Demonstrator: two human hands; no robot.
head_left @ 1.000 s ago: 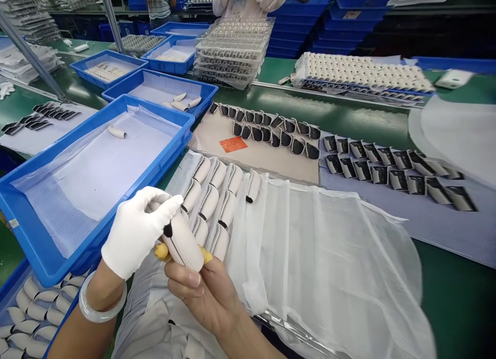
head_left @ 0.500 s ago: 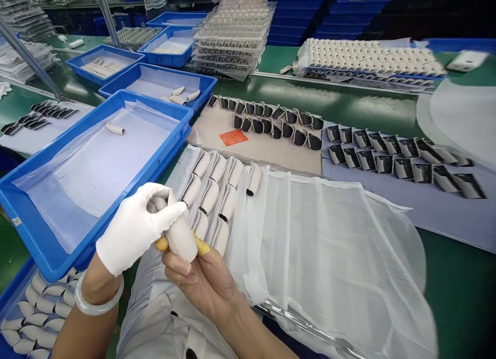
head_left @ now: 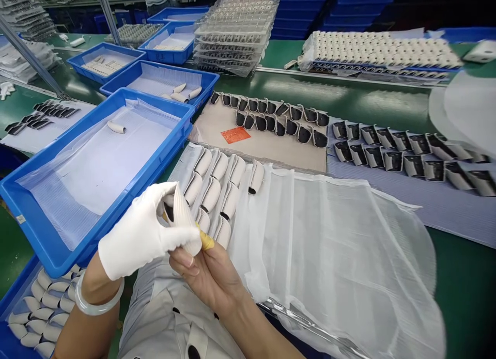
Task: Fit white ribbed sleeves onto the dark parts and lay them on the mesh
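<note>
Both hands grip one curved cream shell piece (head_left: 183, 209) with a ribbed outer face and a dark inside. My left hand (head_left: 135, 230), in a white glove, wraps its thumb and fingers round the upper part. At the lower end, my right hand (head_left: 213, 274) pinches the same piece, with yellow finger covers on some fingertips. Just beyond the hands, rows of similar cream shell pieces (head_left: 210, 193) lie on a translucent white sheet (head_left: 310, 245). A single cream piece (head_left: 256, 176) lies to the right of those rows.
A large blue tray (head_left: 50, 250) at left holds one cream piece. Below it, another bin contains many cream pieces (head_left: 39, 312). Dark-lined pieces (head_left: 271, 123) stand in rows on a beige board near an orange label (head_left: 235, 135). Clear trays (head_left: 236, 33) are stacked behind.
The left thumb has slid down over the front of the shell piece, and its hollow dark side shows more. Both hands have shifted slightly to the right. The view has tilted a little.
</note>
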